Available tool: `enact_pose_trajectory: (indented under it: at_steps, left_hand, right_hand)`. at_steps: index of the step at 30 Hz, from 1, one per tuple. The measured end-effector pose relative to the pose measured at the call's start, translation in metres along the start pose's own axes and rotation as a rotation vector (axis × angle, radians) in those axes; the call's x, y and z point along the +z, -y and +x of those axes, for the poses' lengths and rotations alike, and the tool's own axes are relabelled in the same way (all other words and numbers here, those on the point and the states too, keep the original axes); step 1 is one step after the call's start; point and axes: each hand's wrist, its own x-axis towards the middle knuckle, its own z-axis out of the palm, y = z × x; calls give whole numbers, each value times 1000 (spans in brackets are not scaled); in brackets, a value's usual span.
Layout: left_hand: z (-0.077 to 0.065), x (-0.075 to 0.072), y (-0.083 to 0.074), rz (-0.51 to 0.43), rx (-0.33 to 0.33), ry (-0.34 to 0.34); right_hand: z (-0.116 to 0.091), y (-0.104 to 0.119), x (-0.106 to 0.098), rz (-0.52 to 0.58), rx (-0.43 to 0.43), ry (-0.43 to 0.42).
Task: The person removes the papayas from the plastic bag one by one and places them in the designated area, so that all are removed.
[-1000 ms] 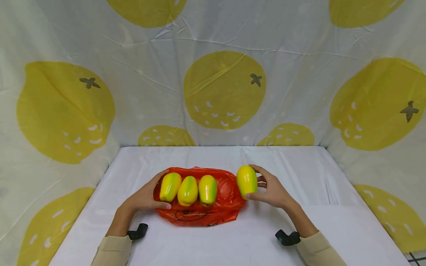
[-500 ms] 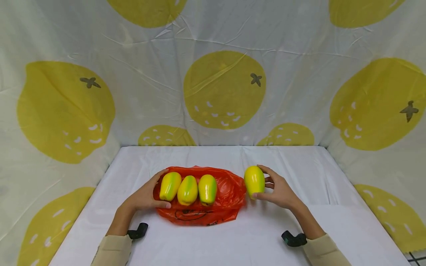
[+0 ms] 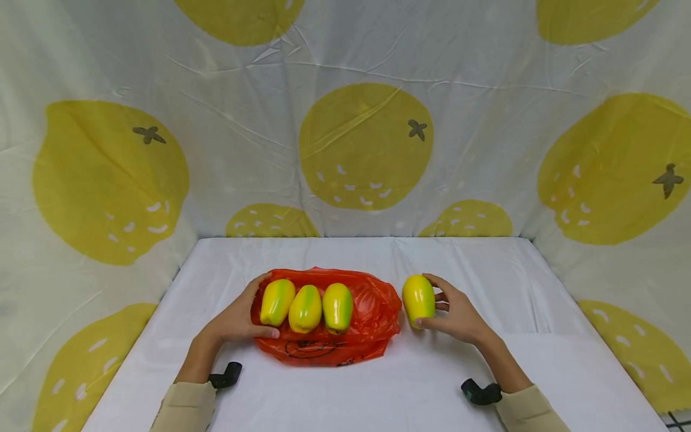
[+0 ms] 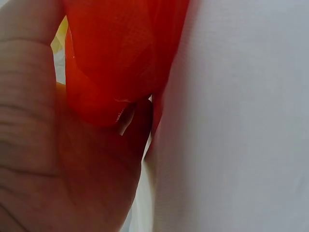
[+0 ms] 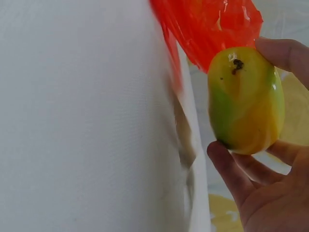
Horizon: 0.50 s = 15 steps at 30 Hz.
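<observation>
In the head view a red plastic bag (image 3: 372, 312) lies spread in the middle of the white table. Three glossy yellow-green mangoes sit in a row on its left part: one mango (image 3: 278, 302) at the left, another mango (image 3: 305, 309) in the middle, a third mango (image 3: 338, 308) at the right. My left hand (image 3: 237, 315) grips the bag's left edge, thumb in front. The left wrist view has red film (image 4: 111, 53) between thumb and fingers. Just right of the bag, my right hand (image 3: 453, 309) holds a fourth mango (image 5: 246, 104) between thumb and fingertips.
White cloth covers the table (image 3: 432, 384). A cloth wall (image 3: 248, 138) printed with big yellow lemons rises behind it and along both sides. Each wrist carries a small black camera, the left camera (image 3: 225, 376) and the right camera (image 3: 480, 393).
My right hand has moved right with its mango, from over the bag's right edge to beside the bag, and slightly nearer. My left hand and the other mangoes stay in place.
</observation>
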Motion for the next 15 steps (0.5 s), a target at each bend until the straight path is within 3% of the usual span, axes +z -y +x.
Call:
enact_pose_trajectory:
  at_steps: [15]
  left_hand:
    - [-1,-1,-3,9,5,2]
  right_hand:
    - [-1,-5,3,-98,69,39]
